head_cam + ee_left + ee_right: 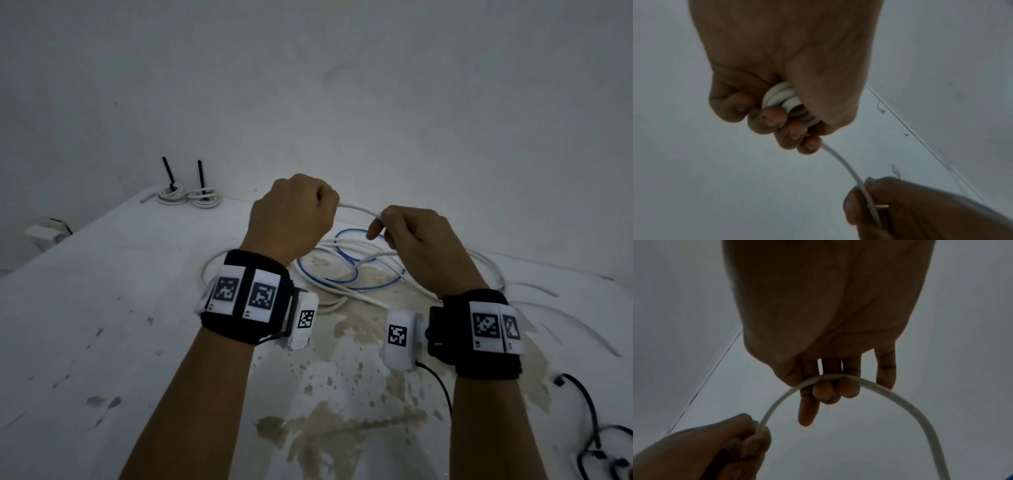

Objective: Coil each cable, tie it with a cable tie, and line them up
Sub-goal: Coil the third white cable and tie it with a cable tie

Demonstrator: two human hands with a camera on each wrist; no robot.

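Observation:
Both hands are raised above the table in the head view. My left hand (294, 212) is a closed fist; the left wrist view shows it gripping several small turns of a white cable (785, 100). A short arc of that white cable (359, 209) runs from the fist to my right hand (394, 226). There the cable (838, 377) crosses the right fingers (826, 391), two of which curl over it, then drops to the table. Loose white and blue cables (356, 274) lie tangled below the hands. Two coiled white cables (186, 197) sit side by side at the back left, each with a black tie (168, 173) sticking up.
The white table (102, 308) is stained brown in the middle and meets a wall at the back. A black cable (589, 411) lies at the right front corner. A white box (46, 233) sits off the table's left edge.

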